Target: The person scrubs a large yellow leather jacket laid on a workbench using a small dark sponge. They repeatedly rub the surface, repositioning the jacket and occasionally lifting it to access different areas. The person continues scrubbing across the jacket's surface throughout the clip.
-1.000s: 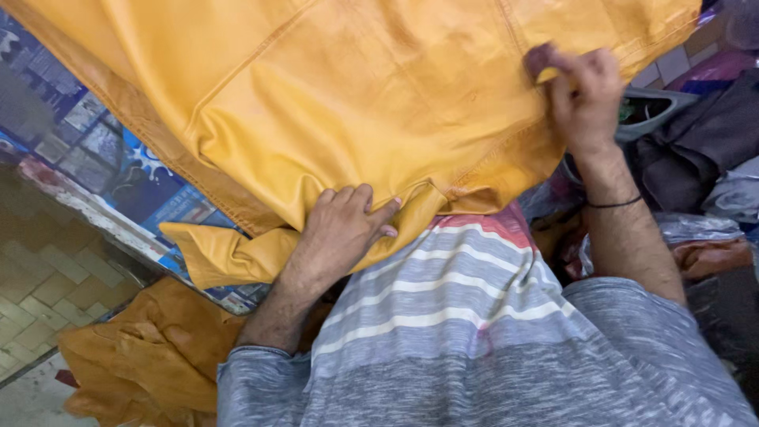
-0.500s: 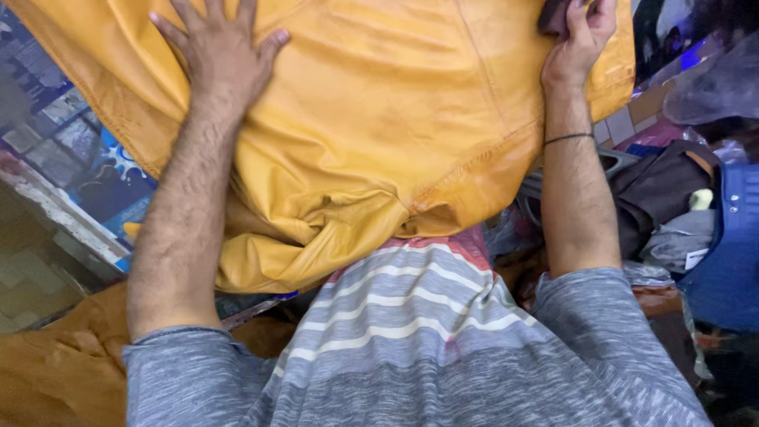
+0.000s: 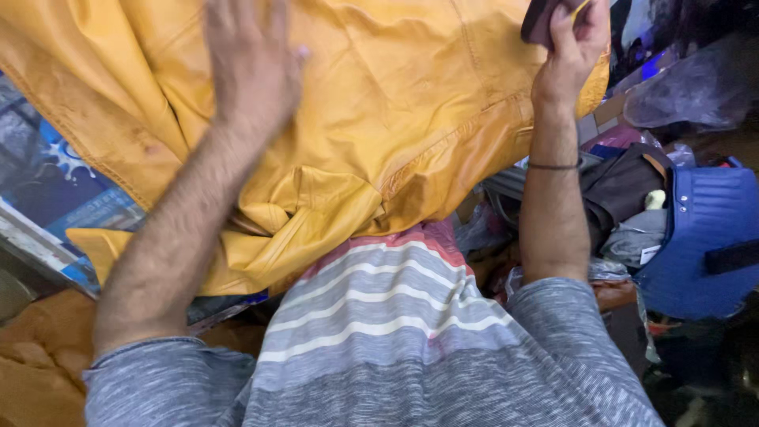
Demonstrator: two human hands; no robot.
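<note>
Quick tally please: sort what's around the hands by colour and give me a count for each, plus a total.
Yellow: 1, the yellow leather garment under the flat left hand.
Dark maroon: 1, the small dark pad pinched in the right hand.
Tan: 1, the tan leather piece at lower left.
Blue: 1, the blue padded case.
Total: 4

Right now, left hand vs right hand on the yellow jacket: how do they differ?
The left hand lies flat and open on the yellow leather jacket, motion-blurred; the right hand is sharp and closed, pinching a small dark pad at the jacket's edge. The right wrist has a thin dark band; the left is bare. Both touch the jacket.
</note>
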